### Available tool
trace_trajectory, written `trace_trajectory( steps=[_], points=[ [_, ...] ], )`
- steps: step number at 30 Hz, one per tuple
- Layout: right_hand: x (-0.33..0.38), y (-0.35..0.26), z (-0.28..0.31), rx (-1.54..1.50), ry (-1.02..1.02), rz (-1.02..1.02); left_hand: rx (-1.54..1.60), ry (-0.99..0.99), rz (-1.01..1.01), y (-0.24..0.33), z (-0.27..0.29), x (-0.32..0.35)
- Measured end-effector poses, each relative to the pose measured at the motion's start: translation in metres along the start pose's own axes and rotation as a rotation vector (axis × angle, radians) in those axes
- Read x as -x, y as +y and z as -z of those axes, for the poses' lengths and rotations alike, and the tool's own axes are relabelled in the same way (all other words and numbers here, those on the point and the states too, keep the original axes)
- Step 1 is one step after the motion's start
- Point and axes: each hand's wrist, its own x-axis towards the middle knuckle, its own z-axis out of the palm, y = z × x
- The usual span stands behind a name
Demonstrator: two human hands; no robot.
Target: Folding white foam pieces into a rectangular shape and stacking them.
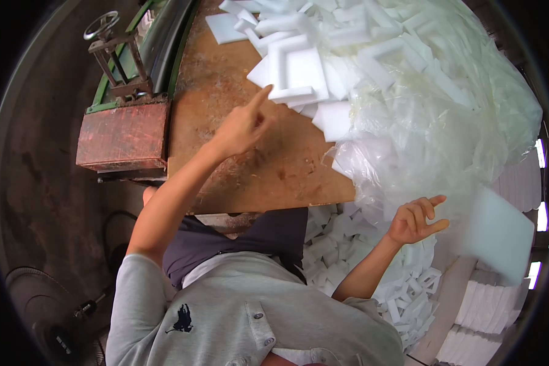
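Observation:
My left hand (245, 127) reaches over the brown tabletop, index finger stretched out and the others loosely curled. Its fingertip is at the near left corner of a white foam piece (302, 67) with raised edges; whether it presses on it I cannot tell. Nothing shows inside that hand. Off the table's right side, my right hand (416, 221) is raised with thumb and index finger apart, holding nothing visible. Just beyond its fingertips a flat white foam sheet (500, 232) appears tilted and blurred, seemingly apart from the hand.
A clear plastic bag (402, 140) and heaped white foam pieces (348, 30) cover the right of the wooden table (256, 177). More foam offcuts (409, 299) lie below at right, beside stacked white sheets (485, 308). A machine with a handwheel (101, 25) and a red block (123, 137) adjoins the table's left.

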Motion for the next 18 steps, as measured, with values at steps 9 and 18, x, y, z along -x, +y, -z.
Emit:
trace_trajectory(
  steps=[9, 18],
  points=[
    [-0.076, 0.168, 0.059, 1.063, 0.485, -0.574, 0.106, 0.095, 0.205, -0.001, -0.017, -0.037],
    [-0.133, 0.239, 0.098, 1.108, 0.822, -0.4, -0.323, 0.321, 0.313, -0.008, 0.037, 0.126]
  ],
)
